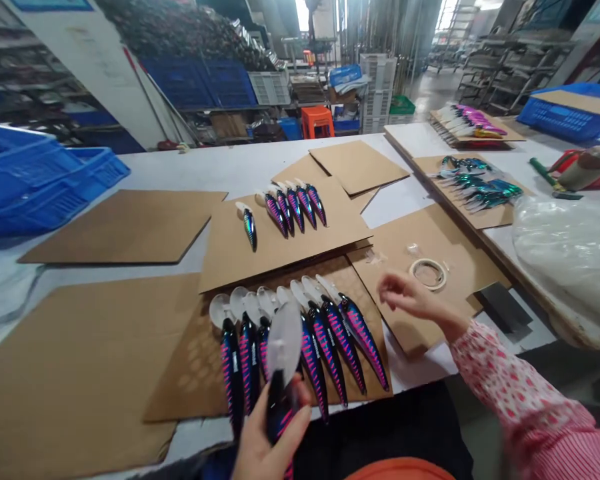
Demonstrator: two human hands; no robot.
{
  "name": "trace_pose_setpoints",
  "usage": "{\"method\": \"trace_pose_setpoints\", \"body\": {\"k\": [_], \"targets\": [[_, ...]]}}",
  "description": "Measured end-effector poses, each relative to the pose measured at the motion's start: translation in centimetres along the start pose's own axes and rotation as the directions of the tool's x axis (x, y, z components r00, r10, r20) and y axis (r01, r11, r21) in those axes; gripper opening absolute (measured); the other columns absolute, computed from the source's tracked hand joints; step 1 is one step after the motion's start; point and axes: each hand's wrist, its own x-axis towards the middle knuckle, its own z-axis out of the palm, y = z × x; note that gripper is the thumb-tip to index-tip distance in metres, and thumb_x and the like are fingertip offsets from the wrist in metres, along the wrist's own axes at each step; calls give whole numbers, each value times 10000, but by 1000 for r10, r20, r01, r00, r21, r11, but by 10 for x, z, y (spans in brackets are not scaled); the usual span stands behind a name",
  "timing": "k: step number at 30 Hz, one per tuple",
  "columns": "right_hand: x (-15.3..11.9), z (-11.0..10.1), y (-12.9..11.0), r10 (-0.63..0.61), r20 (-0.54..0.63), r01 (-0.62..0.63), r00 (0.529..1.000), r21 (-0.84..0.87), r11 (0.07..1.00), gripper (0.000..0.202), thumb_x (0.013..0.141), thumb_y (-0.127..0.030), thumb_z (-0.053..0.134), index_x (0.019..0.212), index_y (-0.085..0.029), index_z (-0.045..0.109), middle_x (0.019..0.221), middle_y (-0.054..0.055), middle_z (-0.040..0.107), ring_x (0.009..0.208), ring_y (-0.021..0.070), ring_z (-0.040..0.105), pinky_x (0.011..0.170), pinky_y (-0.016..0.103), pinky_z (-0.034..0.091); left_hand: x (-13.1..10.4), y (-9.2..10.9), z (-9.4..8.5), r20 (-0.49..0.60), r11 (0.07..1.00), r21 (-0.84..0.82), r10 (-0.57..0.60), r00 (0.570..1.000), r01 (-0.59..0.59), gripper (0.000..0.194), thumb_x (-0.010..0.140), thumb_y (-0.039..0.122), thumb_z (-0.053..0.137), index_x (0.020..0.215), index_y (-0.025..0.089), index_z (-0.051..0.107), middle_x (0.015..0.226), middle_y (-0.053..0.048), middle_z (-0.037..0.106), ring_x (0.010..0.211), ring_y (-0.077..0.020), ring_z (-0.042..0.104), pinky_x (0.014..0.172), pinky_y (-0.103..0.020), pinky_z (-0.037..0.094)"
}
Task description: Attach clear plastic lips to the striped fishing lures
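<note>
My left hand (265, 443) is closed around a fishing lure (279, 407), dark with pink stripes, its clear diving lip (285, 337) pointing up. Behind it, a row of matching lures (333, 343) lies on a cardboard sheet (190, 373), lips toward the far side. My right hand (405, 295) hovers over another cardboard sheet at the right, fingers curled together; anything inside them is hidden. Just beyond that hand lies a roll of tape (443, 275). Smaller lures (295, 210) rest on a raised cardboard sheet (220, 260) farther back, one of them apart from the others.
Blue crates (35, 180) stand at the left edge. More cardboard (125, 227) lies around the table. On the right are green lures (480, 183), a clear plastic bag (570, 247) and a dark block (503, 307). An orange stool (317, 120) stands beyond the table.
</note>
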Motion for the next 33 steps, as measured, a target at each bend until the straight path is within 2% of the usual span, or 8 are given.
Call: {"method": "trace_pose_setpoints", "body": {"k": [3, 8, 11, 14, 16, 20, 24, 33], "targets": [[-25, 36, -37, -190, 192, 163, 963, 148, 975, 186, 854, -103, 469, 923, -163, 631, 838, 35, 672, 741, 131, 606, 679, 231, 465, -1, 8, 33, 117, 998, -10, 58, 991, -58, 374, 692, 429, 763, 970, 194, 678, 841, -49, 725, 761, -208, 699, 738, -317, 603], [-42, 76, -71, -104, 268, 111, 958, -10, 994, 199, 771, -51, 527, 909, -168, 610, 741, 7, 629, 626, 121, 531, 595, 218, 399, -4, 5, 55, 115, 993, 72, 82, 990, -90, 359, 718, 371, 749, 1011, 187, 653, 885, -59, 715, 803, -201, 688, 778, -318, 579], [-47, 82, -74, -102, 267, 81, 958, 89, 993, 117, 864, -139, 554, 976, -169, 563, 737, -10, 599, 611, 111, 508, 564, 207, 382, -13, -8, 53, 38, 999, 12, 51, 998, -51, 373, 782, 397, 700, 1071, 169, 648, 962, -87, 716, 901, -225, 694, 846, -334, 561], [-55, 87, -72, -154, 227, 92, 962, 259, 961, 395, 866, -396, 673, 1150, -172, 517, 877, 22, 628, 714, 131, 559, 623, 218, 453, -21, -19, 51, -29, 991, -132, -40, 999, 36, 406, 815, 428, 674, 1121, 168, 615, 952, -75, 706, 833, -203, 698, 787, -315, 573], [-60, 95, -69, -236, 169, 183, 957, 277, 943, 521, 831, -455, 711, 1209, -172, 491, 955, 53, 637, 784, 153, 587, 681, 242, 490, -24, -23, 52, -60, 981, -178, -83, 995, 71, 421, 813, 439, 679, 1131, 173, 605, 979, -79, 702, 857, -205, 698, 798, -317, 572], [-62, 109, -70, -315, -28, 316, 949, 147, 937, 176, 934, -248, 569, 1099, -200, 535, 886, 45, 636, 760, 149, 598, 693, 253, 494, -27, -25, 56, -118, 988, -146, -74, 990, 56, 422, 833, 454, 659, 1143, 176, 591, 1059, -102, 691, 992, -231, 685, 896, -345, 551], [-49, 105, -79, -294, -231, 315, 928, 61, 947, 235, 914, -163, 547, 1140, -223, 519, 841, 26, 619, 689, 137, 581, 637, 241, 486, -32, -31, 57, -128, 999, -32, 3, 992, -7, 390, 875, 453, 607, 1160, 191, 565, 1114, -112, 680, 1051, -234, 666, 889, -336, 549], [-34, 108, -97, -405, -308, 377, 861, -148, 914, 287, 858, -98, 521, 1132, -181, 526, 818, 23, 630, 643, 121, 578, 625, 225, 508, -43, -43, 64, -204, 992, 125, 40, 978, -15, 465, 839, 504, 620, 1127, 150, 534, 1059, -163, 709, 986, -281, 704, 851, -408, 566]]}}
